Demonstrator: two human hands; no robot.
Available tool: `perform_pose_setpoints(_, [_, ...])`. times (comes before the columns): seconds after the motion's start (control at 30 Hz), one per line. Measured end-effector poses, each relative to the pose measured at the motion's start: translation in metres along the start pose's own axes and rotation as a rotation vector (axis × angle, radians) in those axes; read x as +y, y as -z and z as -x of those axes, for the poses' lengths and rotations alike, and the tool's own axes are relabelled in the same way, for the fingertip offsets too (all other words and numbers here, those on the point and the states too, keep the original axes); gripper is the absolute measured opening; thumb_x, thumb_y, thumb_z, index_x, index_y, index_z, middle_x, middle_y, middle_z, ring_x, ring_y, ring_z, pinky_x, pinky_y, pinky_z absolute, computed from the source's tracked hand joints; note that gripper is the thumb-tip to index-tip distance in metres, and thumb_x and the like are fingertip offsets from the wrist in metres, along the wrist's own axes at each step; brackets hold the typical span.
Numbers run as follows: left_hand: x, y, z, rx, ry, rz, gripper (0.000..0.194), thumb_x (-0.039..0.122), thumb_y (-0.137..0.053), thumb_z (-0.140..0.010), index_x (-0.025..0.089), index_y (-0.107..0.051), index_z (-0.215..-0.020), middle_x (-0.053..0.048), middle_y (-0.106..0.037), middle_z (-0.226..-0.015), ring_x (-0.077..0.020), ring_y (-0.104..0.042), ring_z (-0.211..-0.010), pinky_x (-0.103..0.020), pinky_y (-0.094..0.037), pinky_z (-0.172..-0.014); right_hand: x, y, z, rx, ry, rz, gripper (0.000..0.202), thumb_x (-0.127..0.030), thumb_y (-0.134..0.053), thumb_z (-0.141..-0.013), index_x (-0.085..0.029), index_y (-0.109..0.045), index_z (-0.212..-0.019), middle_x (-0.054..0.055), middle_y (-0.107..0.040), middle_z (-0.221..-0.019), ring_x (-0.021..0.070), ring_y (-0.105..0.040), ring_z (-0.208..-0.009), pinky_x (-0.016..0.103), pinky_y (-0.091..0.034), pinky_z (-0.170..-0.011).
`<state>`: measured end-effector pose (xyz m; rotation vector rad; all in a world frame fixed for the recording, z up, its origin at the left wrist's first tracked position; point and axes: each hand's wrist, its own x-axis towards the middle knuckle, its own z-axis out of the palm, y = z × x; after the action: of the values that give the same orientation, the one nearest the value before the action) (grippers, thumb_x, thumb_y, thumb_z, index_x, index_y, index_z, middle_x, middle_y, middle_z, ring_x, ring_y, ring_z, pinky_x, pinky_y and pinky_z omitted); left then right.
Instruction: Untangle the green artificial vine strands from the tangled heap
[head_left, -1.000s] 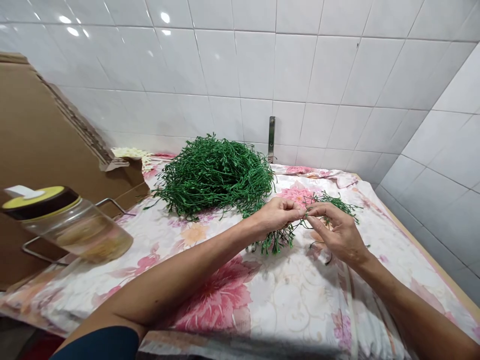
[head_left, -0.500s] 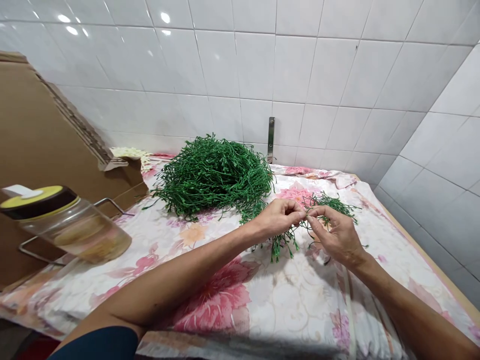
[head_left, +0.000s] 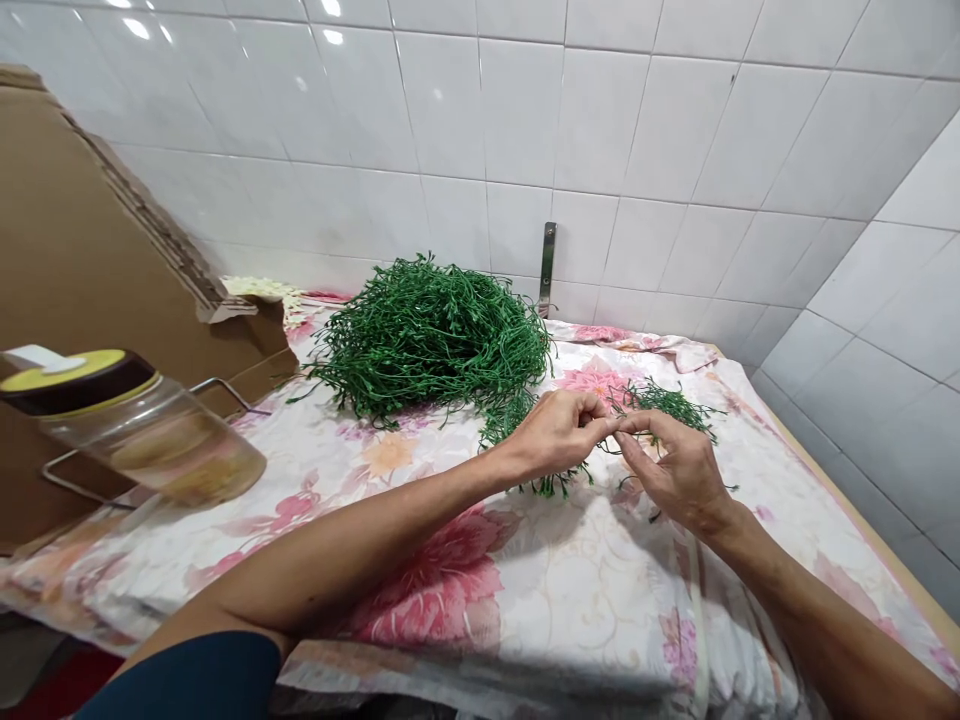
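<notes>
My left hand (head_left: 559,435) and my right hand (head_left: 676,470) meet fingertip to fingertip over the cloth, both pinched on thin green artificial plant stems. A bunch of green sprigs (head_left: 553,484) pokes out below my left hand, mostly covered by it. Behind my left wrist, a small tuft (head_left: 508,415) trails off a large tangled heap of green artificial stems (head_left: 435,340) with tiny budded tips. Just beyond my right hand lies a smaller pile of the same sprigs (head_left: 671,402). What exactly sits between the fingertips is too small to make out.
A flowered cloth (head_left: 585,600) covers the table. To the left, a clear jar (head_left: 187,455) with a yellow-and-black lid and liquid inside stands by a cardboard box (head_left: 67,250). A metal bracket (head_left: 547,265) is fixed to the white tiled wall (head_left: 442,110) at the back.
The sprigs under my left hand now show less below it. Both hands stay pinched together in nearly the same place, and the view has shifted slightly.
</notes>
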<state>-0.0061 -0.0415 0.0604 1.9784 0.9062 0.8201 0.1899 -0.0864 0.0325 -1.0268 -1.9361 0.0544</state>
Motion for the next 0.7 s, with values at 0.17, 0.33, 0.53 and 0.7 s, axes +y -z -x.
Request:
perform_pose_setpoints(0.17, [-0.005, -0.004, -0.003, -0.004, 0.037, 0.063, 0.029, 0.04, -0.06, -0.086, 0.015, -0.062, -0.071, 0.003, -0.048, -0.06, -0.0092, -0.04, -0.055, -0.024, -0.029, -0.051, -0.001, -0.002, 0.001, 0.017, 0.0, 0.013, 0.006, -0.022, -0.06, -0.095, -0.024, -0.065, -0.094, 0.006, -0.075, -0.094, 0.0237, -0.072, -0.09, 0.038, -0.056, -0.081])
perform_pose_setpoints(0.33, [-0.008, -0.008, -0.003, 0.045, 0.045, 0.06, 0.021, 0.029, -0.059, -0.082, 0.015, -0.062, -0.067, 0.003, -0.052, -0.06, -0.0093, -0.044, -0.057, -0.024, -0.031, -0.052, 0.002, -0.006, 0.004, 0.051, 0.177, 0.167, 0.014, -0.013, -0.062, -0.091, -0.024, -0.063, -0.099, 0.008, -0.074, -0.097, 0.0263, -0.07, -0.099, 0.042, -0.054, -0.088])
perform_pose_setpoints(0.53, [-0.003, -0.006, -0.001, 0.029, -0.015, 0.013, 0.02, 0.026, -0.058, -0.082, 0.013, -0.073, -0.081, -0.001, -0.066, -0.071, -0.0116, -0.055, -0.065, -0.024, -0.039, -0.059, 0.004, -0.008, 0.006, 0.057, 0.229, 0.179, 0.015, -0.009, -0.062, -0.091, -0.023, -0.06, -0.099, 0.007, -0.071, -0.092, 0.0239, -0.068, -0.091, 0.038, -0.054, -0.083])
perform_pose_setpoints(0.7, [-0.007, -0.007, -0.001, 0.044, 0.023, -0.018, 0.021, 0.03, -0.058, -0.083, 0.014, -0.07, -0.077, 0.002, -0.057, -0.063, -0.0106, -0.047, -0.059, -0.024, -0.033, -0.054, 0.007, -0.012, 0.007, 0.065, 0.256, 0.191, 0.015, -0.008, -0.062, -0.091, -0.021, -0.06, -0.099, 0.007, -0.07, -0.092, 0.0225, -0.067, -0.088, 0.036, -0.053, -0.08])
